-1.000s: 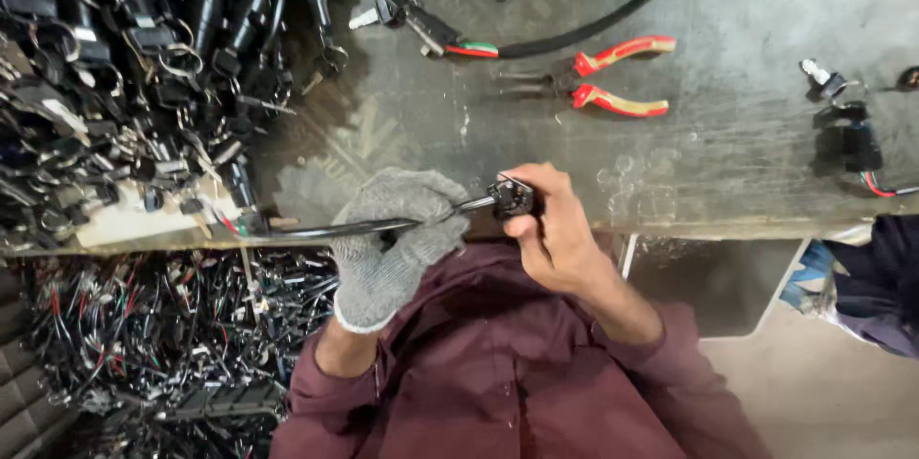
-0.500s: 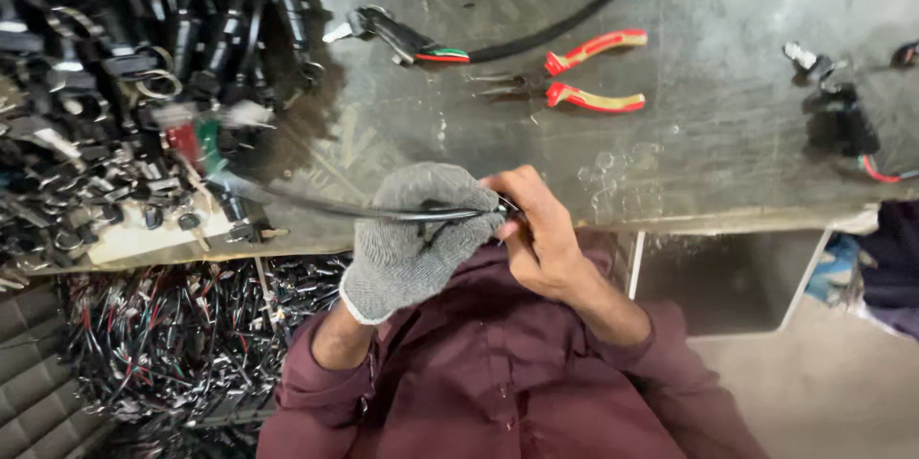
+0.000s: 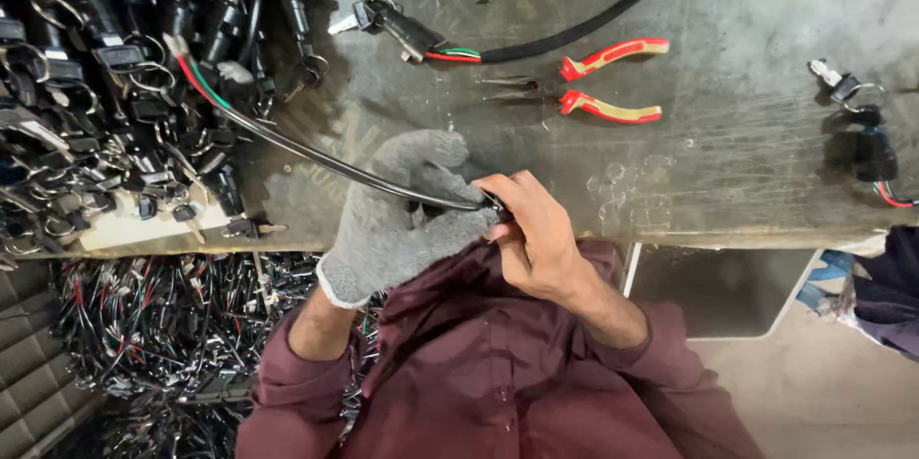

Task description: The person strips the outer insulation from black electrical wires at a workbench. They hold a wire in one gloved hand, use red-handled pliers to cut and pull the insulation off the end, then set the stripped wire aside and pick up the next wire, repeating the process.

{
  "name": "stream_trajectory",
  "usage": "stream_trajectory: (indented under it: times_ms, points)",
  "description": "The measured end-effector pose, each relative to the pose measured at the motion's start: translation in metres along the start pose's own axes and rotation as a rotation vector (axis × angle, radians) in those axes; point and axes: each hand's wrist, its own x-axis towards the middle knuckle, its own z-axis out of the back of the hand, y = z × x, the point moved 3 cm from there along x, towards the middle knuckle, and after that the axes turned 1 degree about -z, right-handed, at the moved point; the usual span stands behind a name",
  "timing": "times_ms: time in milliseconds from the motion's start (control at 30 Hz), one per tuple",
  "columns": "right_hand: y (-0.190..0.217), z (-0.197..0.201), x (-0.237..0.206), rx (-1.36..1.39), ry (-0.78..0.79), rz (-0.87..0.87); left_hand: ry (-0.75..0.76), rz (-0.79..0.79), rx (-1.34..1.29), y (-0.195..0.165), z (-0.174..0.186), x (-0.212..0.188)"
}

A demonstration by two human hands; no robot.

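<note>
My left hand (image 3: 407, 205), in a grey knit glove, is closed around a black sleeved cable (image 3: 287, 141) near the table's front edge. My bare right hand (image 3: 536, 229) pinches the same cable's near end, which is hidden under the fingers. The cable runs up and left, ending in red, green and black wires (image 3: 191, 71) over the pile. Both hands touch each other above my maroon shirt.
A big heap of black switch-and-key assemblies (image 3: 105, 86) covers the table's left side, with more on the floor (image 3: 153, 344). Red-handled pliers (image 3: 593, 86) and another keyed cable (image 3: 450, 43) lie on the grey metal table (image 3: 728, 162). A key switch (image 3: 862, 124) sits far right.
The cable has been drawn out so its wire end now points up-left over the pile. The black part seen at my right fingertips is now covered by the hand. The camera has shifted slightly.
</note>
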Motion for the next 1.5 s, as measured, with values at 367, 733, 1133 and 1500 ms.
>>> stream_trajectory:
  times_ms: [367, 733, 1133, 1500]
  points:
    - [-0.022, -0.013, -0.005, 0.235, 0.010, -0.240, -0.032, -0.143, 0.324, -0.015, 0.009, 0.006]
    - [-0.047, 0.004, -0.010, 0.669, 0.178, -0.488, -0.038, -0.431, 0.167, -0.021, -0.010, 0.008]
    - [-0.041, -0.008, 0.001, 0.788, 0.565, -0.268, 0.262, -0.444, 0.028, -0.015, 0.010, 0.012]
    - [-0.072, -0.048, -0.027, 0.687, -0.057, -0.464, 0.042, -0.251, -0.062, 0.002, -0.007, 0.012]
